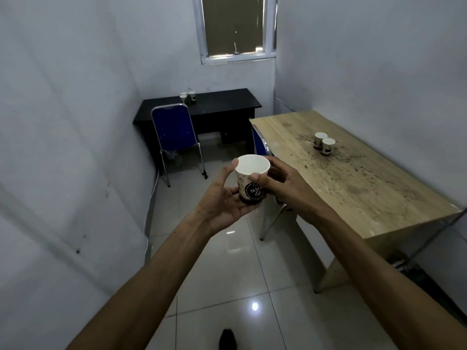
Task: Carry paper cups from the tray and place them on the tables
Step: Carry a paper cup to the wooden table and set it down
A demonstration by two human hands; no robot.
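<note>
Both hands' grip, left hand, right hand, paper cup upright between

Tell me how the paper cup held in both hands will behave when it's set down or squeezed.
The paper cup looks empty, its white inside bare, so it is probably very light. Its thin wall would likely dent if the left hand or right hand squeezed. Taller than its narrow base, it may tip when nudged.
</note>
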